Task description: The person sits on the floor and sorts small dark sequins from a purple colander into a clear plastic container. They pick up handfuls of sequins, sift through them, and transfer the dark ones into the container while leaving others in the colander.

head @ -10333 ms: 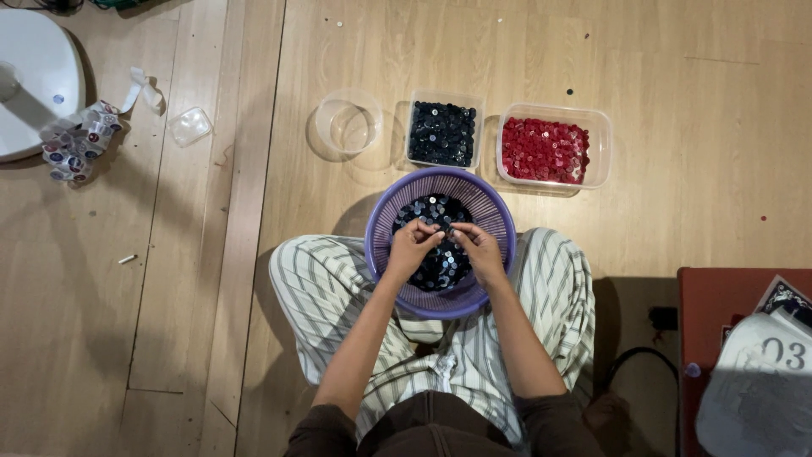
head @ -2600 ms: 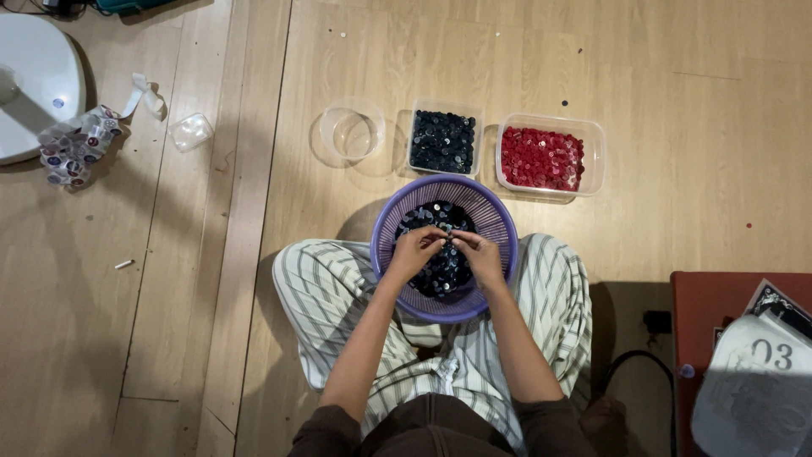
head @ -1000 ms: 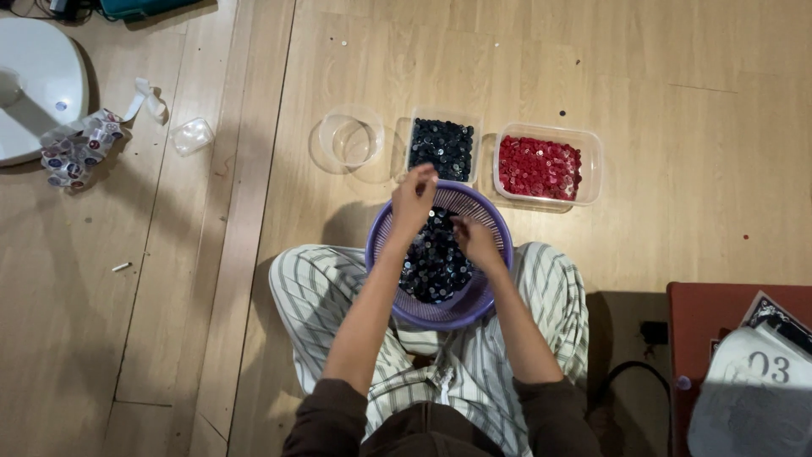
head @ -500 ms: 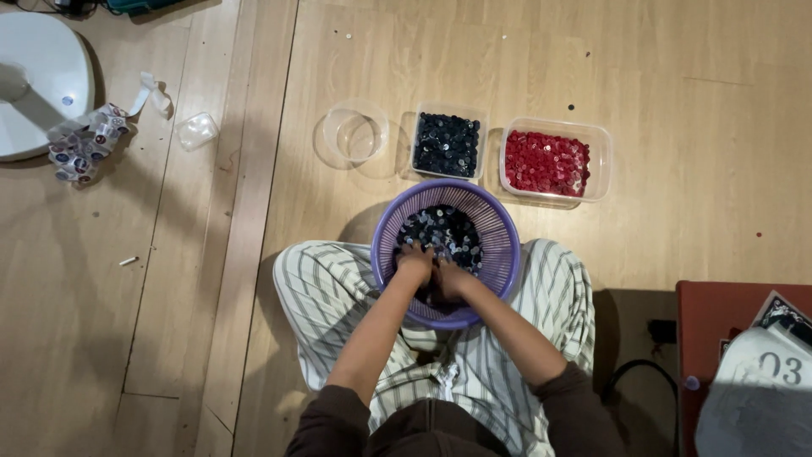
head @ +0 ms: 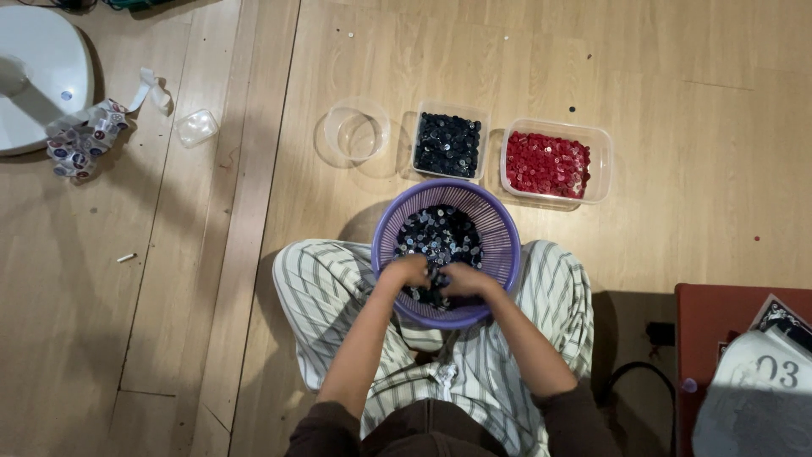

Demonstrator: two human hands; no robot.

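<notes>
A purple slotted basket (head: 499,222) rests between my knees, filled with small dark buttons (head: 440,234). My left hand (head: 407,270) and my right hand (head: 462,278) are both down in its near side, fingers curled among the buttons, close together. Whether either hand pinches a button is hidden. Beyond the basket stand a clear tub of dark blue buttons (head: 448,145) and a clear tub of red buttons (head: 548,164).
An empty round clear container (head: 357,132) sits left of the tubs. Far left are a white round base (head: 38,76), a patterned cloth bundle (head: 80,140) and a small clear cup (head: 196,127). A reddish table corner (head: 702,338) with a grey cloth lies at right.
One second ago my left hand was stretched over the dark blue tub; it has come back into the basket beside the right hand.
</notes>
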